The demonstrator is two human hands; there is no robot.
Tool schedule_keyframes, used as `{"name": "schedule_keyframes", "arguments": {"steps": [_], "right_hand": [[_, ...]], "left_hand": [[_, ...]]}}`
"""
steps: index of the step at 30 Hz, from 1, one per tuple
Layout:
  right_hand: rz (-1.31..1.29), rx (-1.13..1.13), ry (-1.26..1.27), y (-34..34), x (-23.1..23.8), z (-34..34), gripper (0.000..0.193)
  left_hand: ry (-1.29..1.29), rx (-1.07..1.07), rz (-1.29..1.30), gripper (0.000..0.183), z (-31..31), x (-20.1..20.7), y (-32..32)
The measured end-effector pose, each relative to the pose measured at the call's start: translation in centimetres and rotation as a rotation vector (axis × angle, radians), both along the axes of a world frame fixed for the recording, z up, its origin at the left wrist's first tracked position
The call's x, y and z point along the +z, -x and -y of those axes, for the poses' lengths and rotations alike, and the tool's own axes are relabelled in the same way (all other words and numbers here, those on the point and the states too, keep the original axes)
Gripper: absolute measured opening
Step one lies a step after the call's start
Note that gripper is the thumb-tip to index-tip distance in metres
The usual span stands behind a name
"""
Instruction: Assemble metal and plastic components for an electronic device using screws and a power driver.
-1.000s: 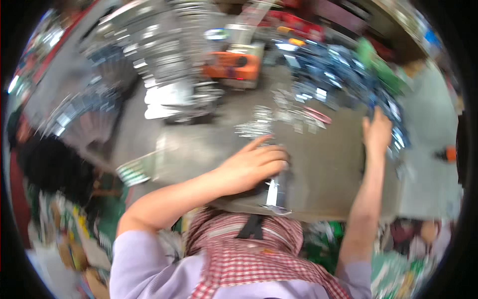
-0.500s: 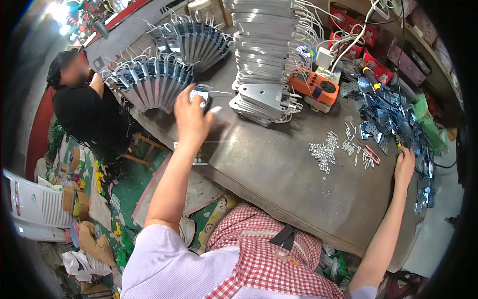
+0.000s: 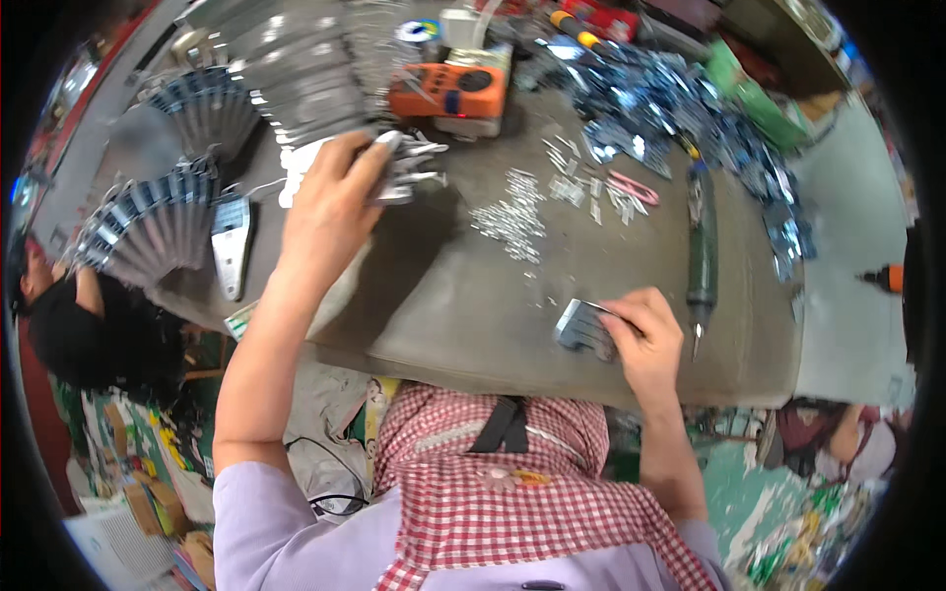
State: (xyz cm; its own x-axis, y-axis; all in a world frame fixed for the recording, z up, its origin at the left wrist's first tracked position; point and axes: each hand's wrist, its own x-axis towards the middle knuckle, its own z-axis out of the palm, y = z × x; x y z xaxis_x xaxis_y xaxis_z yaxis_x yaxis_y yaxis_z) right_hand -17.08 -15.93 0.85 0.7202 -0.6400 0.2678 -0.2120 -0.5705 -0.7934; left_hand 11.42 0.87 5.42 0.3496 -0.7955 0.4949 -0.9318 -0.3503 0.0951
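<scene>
My left hand is at the front of a tall stack of grey casings. Its fingers close round a grey casing with white wire ends; motion blurs the grip a little. Over the table's front part, my right hand pinches a small dark bluish metal bracket between thumb and fingers. To the right of that hand lies a dark green electric screwdriver, its bit toward me. Several small screws lie in a heap between my hands, with a pink pair of tweezers beyond.
Shiny blue metal brackets are piled at the back right. An orange power box stands beside the stack. At left are fanned rows of casings and a single casing. A co-worker in black sits beyond the left edge.
The view has swung right. My left hand has gone from the fanned casings to the stack. My right hand has left the right-hand pile and now holds a bracket nearer me.
</scene>
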Motion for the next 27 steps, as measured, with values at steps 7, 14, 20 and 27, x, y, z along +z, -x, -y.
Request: {"name": "schedule_keyframes", "arguments": {"steps": [7, 14, 20, 27], "right_hand": [[0.175, 0.136, -0.072, -3.2, 2.3, -1.6, 0.015], [-0.067, -0.012, 0.19, -7.3, -0.5, 5.3, 0.016], [-0.254, 0.008, 0.484, -6.8, -1.6, 6.7, 0.016], [0.046, 0.326, -0.372, -6.1, 1.2, -0.4, 0.014]], "left_hand": [[0.157, -0.25, -2.209, 0.037, -0.4, -4.0, 11.8], [0.352, -0.179, -2.078, 0.041, 1.6, -4.4, 11.3], [0.327, -0.17, -2.013, 0.039, 1.8, -4.4, 10.8], [0.293, -0.034, -1.94, 0.036, 1.9, -4.6, 10.9]]}}
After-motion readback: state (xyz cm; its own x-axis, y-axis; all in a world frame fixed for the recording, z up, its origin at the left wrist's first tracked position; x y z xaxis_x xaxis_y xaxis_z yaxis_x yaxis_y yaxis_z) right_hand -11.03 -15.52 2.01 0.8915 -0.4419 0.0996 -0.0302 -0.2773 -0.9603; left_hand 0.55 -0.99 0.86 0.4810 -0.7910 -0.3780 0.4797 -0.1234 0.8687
